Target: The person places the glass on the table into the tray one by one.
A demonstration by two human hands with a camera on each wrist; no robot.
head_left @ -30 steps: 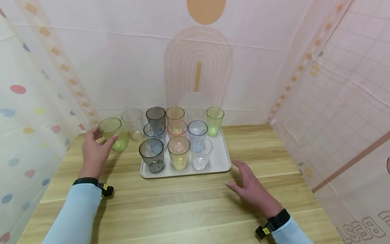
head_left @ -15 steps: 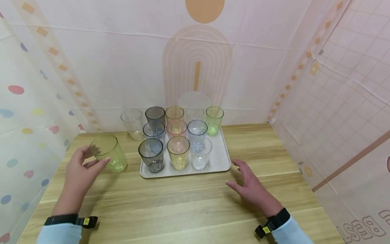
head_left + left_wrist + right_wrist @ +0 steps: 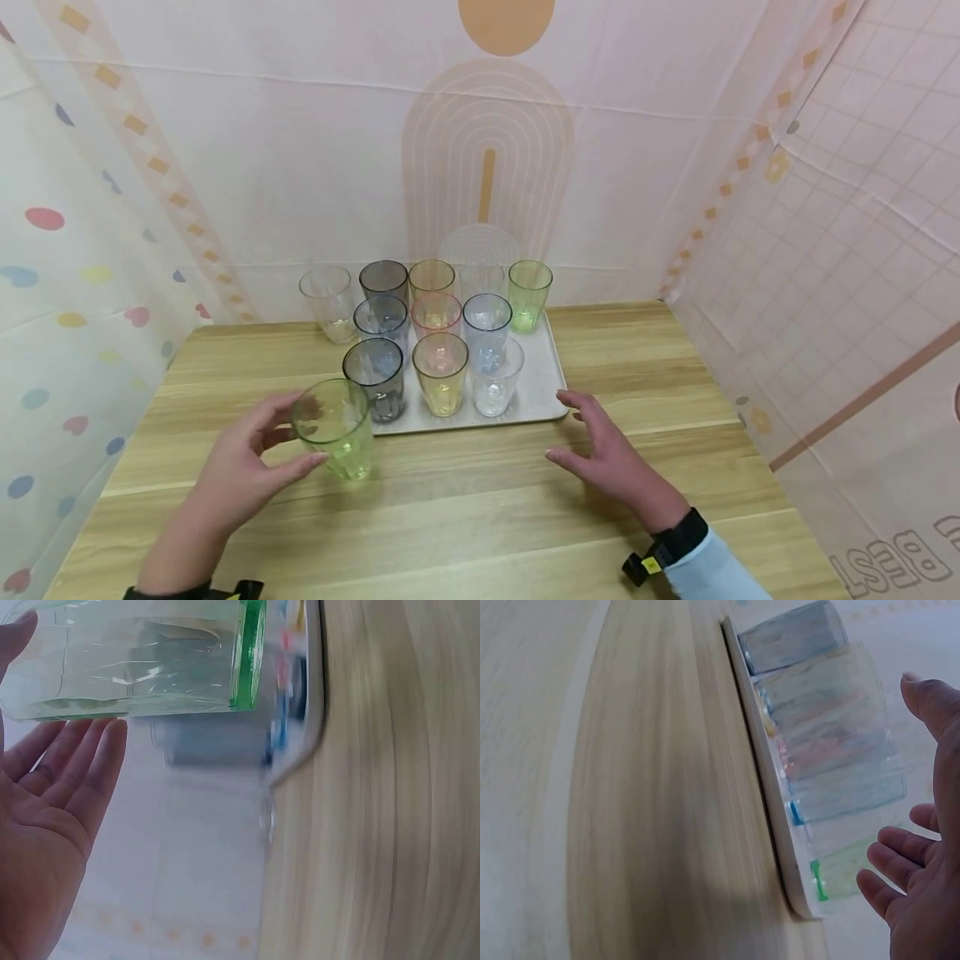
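My left hand (image 3: 243, 471) holds a green tumbler (image 3: 345, 433) by its upper side, thumb in front and fingers behind. The tumbler is upright, close to the front left corner of a white tray (image 3: 542, 385). In the left wrist view, a gap shows between its thick green base (image 3: 247, 656) and the tabletop (image 3: 390, 787). At the tray's front right corner, my right hand (image 3: 611, 462) lies with spread, relaxed fingers and holds nothing. The right wrist view has that hand (image 3: 930, 892) beside the row of tumblers.
Tumblers fill much of the tray: a grey one (image 3: 378, 379), a yellow one (image 3: 441, 379), a clear one (image 3: 497, 383), a blue one (image 3: 487, 325), another green one (image 3: 529, 296) and several more. A clear tumbler (image 3: 330, 304) stands left of the tray. Printed cloth (image 3: 315, 167) hangs behind.
My left hand has carried the green tumbler from the back left toward me, then rightward to the tray's front left corner. The right hand has barely shifted.
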